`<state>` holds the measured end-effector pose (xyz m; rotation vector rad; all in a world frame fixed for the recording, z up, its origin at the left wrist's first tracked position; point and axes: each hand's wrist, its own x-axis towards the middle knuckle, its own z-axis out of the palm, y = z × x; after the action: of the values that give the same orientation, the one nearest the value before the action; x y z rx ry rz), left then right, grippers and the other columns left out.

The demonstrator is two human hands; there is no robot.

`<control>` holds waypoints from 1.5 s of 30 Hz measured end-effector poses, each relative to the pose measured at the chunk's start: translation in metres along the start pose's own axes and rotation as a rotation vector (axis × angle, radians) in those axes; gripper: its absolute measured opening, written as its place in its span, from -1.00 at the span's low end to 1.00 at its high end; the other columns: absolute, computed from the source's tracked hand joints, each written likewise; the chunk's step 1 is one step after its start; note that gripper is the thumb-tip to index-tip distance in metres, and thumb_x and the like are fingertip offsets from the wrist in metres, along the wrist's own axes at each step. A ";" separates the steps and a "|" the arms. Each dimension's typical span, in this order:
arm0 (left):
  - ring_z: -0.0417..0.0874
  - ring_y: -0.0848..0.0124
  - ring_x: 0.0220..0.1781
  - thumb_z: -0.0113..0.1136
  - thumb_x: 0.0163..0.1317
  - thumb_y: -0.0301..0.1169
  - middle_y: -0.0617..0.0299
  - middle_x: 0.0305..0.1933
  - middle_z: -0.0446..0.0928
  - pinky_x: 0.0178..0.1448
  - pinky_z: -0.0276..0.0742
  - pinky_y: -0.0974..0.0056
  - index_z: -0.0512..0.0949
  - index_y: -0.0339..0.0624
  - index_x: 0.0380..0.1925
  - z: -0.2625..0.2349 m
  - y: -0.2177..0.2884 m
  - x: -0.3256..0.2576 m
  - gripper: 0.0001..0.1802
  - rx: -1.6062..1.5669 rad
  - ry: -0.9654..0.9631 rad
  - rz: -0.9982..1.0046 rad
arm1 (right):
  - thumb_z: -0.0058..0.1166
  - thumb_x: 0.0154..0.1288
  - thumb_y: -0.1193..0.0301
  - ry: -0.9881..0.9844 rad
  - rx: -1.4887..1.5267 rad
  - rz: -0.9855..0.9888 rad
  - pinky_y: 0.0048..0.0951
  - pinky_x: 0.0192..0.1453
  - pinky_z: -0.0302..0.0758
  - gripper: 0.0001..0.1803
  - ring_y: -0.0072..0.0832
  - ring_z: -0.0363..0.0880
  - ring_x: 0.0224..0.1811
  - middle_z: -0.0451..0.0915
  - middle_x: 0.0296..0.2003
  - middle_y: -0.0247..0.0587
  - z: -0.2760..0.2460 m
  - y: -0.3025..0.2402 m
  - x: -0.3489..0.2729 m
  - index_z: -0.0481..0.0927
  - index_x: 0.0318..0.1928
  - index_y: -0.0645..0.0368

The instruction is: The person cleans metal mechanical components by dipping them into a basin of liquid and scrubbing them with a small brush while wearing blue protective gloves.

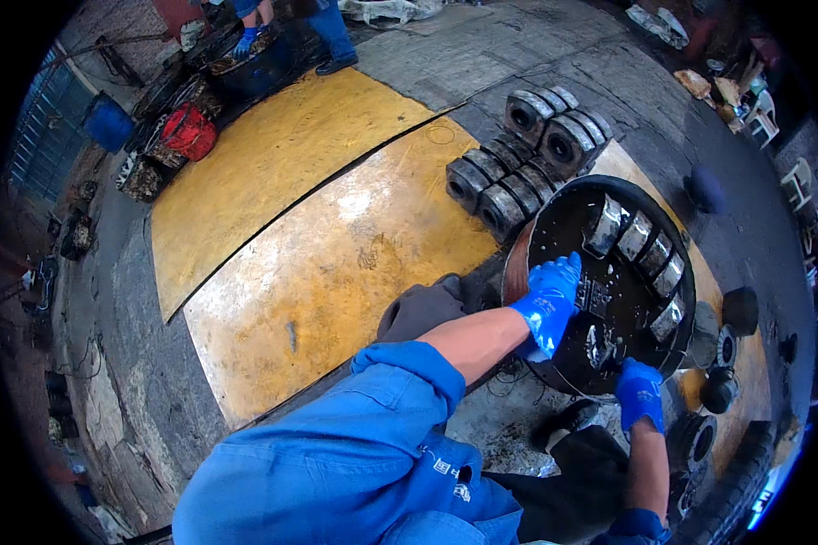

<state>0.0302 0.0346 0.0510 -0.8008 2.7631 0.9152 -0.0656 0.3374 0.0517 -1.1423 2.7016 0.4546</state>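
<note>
My left hand, in a blue glove, reaches over the near left side of a round drum holding dark liquid. Its fingers are closed; what they grip, if anything, is hidden. My right hand, gloved the same way, is at the drum's near rim with its fingers curled inward. I cannot make out what it holds. Between the two hands a shiny wet metal part shows in the liquid. Several blocky metal parts line the drum's far right inner side.
Several dark metal blocks with round bores are grouped beyond the drum. Yellow boards cover the floor to the left. A co-worker's gloved hand is at a dark tub, near a red bucket. Round parts lie at right.
</note>
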 end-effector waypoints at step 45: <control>0.29 0.02 0.60 0.64 -0.04 -0.12 -0.05 0.63 0.17 0.63 0.27 0.04 -0.04 -0.06 0.64 0.025 -0.021 0.008 0.34 0.046 0.009 0.082 | 0.17 0.47 0.45 -0.013 1.327 0.124 -0.43 -0.26 0.68 -0.62 -0.48 0.72 -0.18 0.78 -0.06 -0.13 -0.107 -0.032 0.001 0.63 0.25 0.16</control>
<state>0.0333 0.0313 0.0178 -0.6915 2.8328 0.8602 -0.0470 0.2789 0.1448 -0.5176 2.1971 -1.1431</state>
